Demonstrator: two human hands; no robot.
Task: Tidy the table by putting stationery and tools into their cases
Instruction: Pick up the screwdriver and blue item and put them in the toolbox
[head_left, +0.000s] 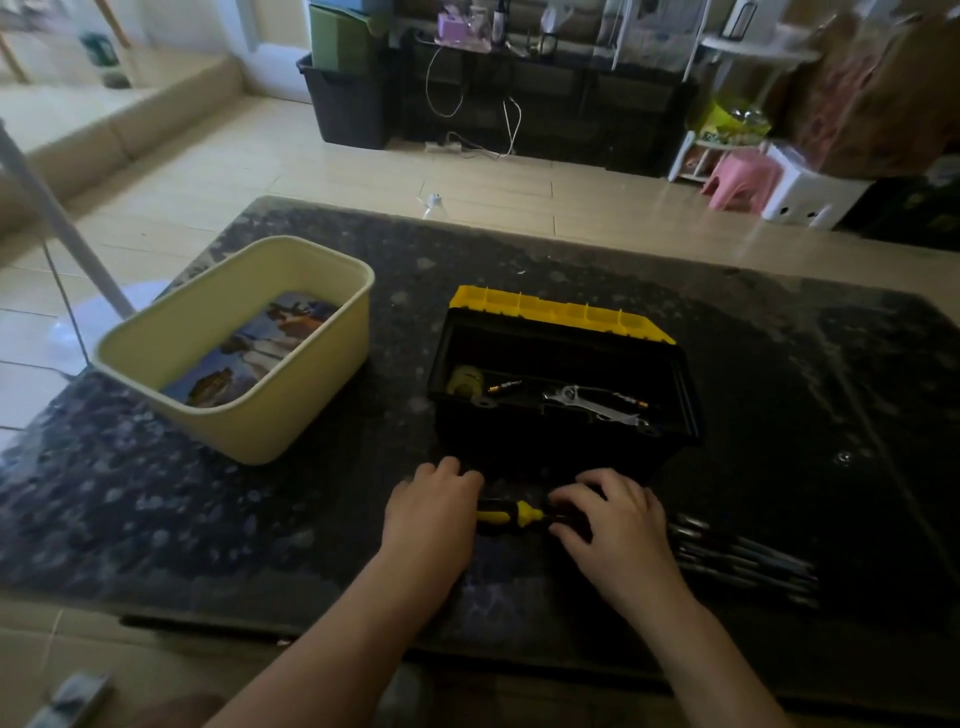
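A black toolbox (563, 447) with a yellow open lid (558, 310) stands mid-table; inside lie wrenches (597, 402), a yellow tape measure (465, 379) and bits. Just in front of it lies a yellow-and-black screwdriver handle (511, 514). My left hand (434, 512) holds the handle's butt end with curled fingers. My right hand (610, 525) pinches the shaft end of it; the shaft itself is hidden under my fingers. Several dark metal bits or rods (748, 561) lie on the table to the right of my right hand.
A pale yellow plastic tub (291, 415) with a picture book or card inside sits to the left on the dark stone table (260, 519). Beyond the far edge are a bottle top (434, 203), floor tiles, shelving and a pink stool.
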